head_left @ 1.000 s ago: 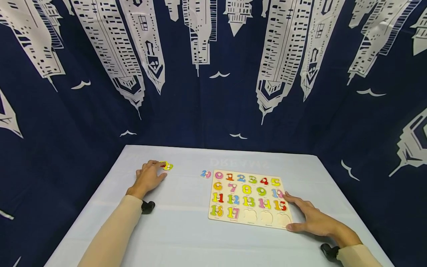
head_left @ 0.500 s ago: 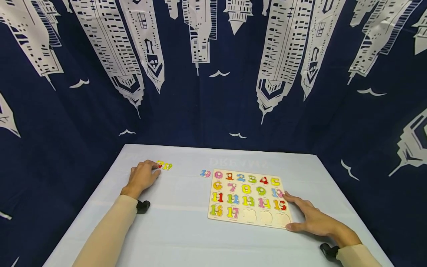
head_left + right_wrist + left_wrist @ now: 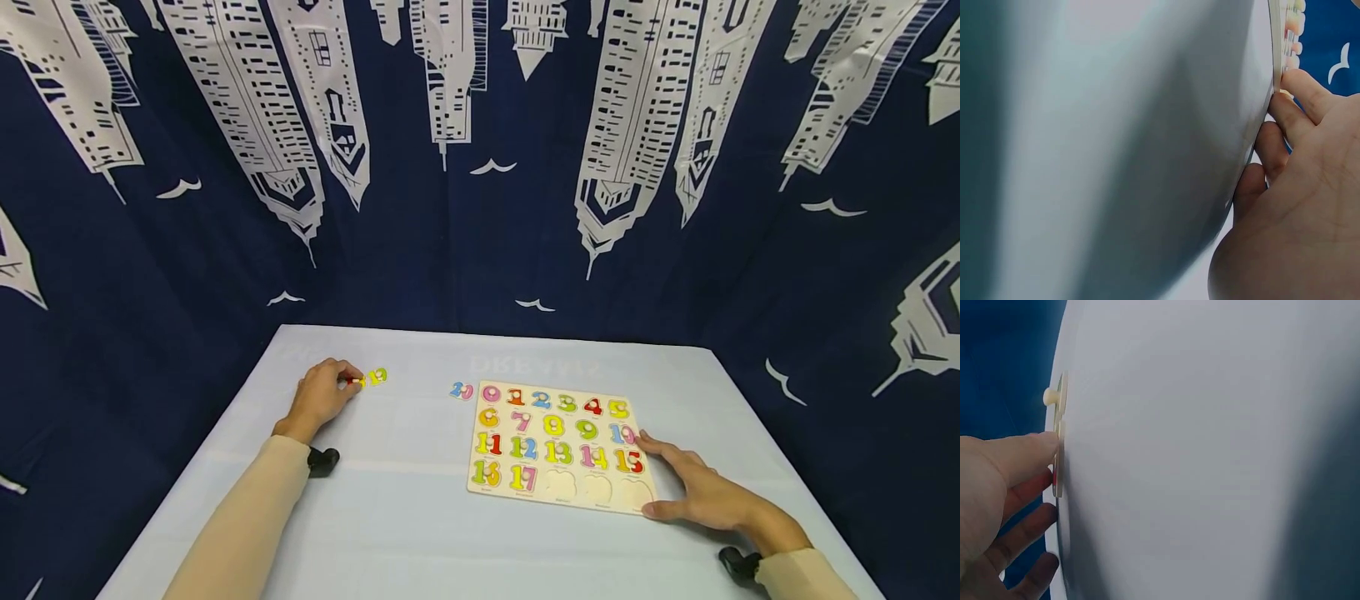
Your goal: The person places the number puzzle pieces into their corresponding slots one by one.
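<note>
My left hand (image 3: 318, 398) pinches a red-and-yellow number puzzle piece (image 3: 356, 382) between thumb and fingers at the left of the table. In the left wrist view this piece (image 3: 1059, 481) stands edge-on under the thumb, flat to the white surface. Just beyond it lies a yellow-green number piece (image 3: 378, 376), whose pale knob (image 3: 1051, 397) shows in that same view. My right hand (image 3: 708, 492) rests at the right edge of the wooden number board (image 3: 525, 498), thumb at the near corner and fingers spread along the side. Filled numbers 0 to 17 show; three bottom-row recesses are bare.
A blue-and-pink 20 piece (image 3: 462, 391) lies by the board's upper left corner. The white table (image 3: 390, 533) ends at a dark blue curtain (image 3: 450, 250) printed with white buildings. A dark device (image 3: 322, 462) sits at the left wrist, another (image 3: 741, 567) at the right.
My left hand first drew back left from the pieces, then pinched the red-and-yellow one and shifted it slightly nearer. The right hand and board stay in place.
</note>
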### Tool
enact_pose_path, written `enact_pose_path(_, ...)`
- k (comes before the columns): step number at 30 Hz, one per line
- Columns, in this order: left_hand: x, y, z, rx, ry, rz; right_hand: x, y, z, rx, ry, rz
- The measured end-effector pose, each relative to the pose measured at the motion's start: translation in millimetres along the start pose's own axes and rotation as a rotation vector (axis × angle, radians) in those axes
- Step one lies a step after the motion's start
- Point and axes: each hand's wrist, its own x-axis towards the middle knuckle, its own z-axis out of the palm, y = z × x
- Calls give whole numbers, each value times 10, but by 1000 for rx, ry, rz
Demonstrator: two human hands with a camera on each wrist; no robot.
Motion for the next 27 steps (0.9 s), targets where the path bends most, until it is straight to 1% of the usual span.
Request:
enact_pose_path(2, -10, 7, -9, -15, 18, 12, 3, 15, -13, -7, 5, 3)
enact_pose_path(3, -53, 113, -57, -4, 12, -8, 5, 24, -17, -9, 9, 3)
enact_pose_path(8, -83, 134, -58, 10, 18, -3, 2, 42, -10, -7, 13, -8)
enact_pose_path(12, -124, 157, -50, 3, 14, -9, -11, 37, 3, -6, 8, -12)
enact_pose_path(16, -164, 159, -51, -8, 21, 1, -8, 26, -2, -9, 3, -7)
enact_pose_path(19, -184, 167, -52, -21, 37, 48, 0, 22, -17, -19, 4, -3)
enact_pose_path(22, -205, 204, -52, -50, 60, 126, 5, 26, -28, -26, 5, -6)
enact_pose_path(25, -247, 279, -50, -82, 74, 211, 4, 38, -24, -20, 9, -13)
enact_pose_path(27, -289, 349, -42, -98, 76, 250, -2, 52, -12, -18, 10, -17)
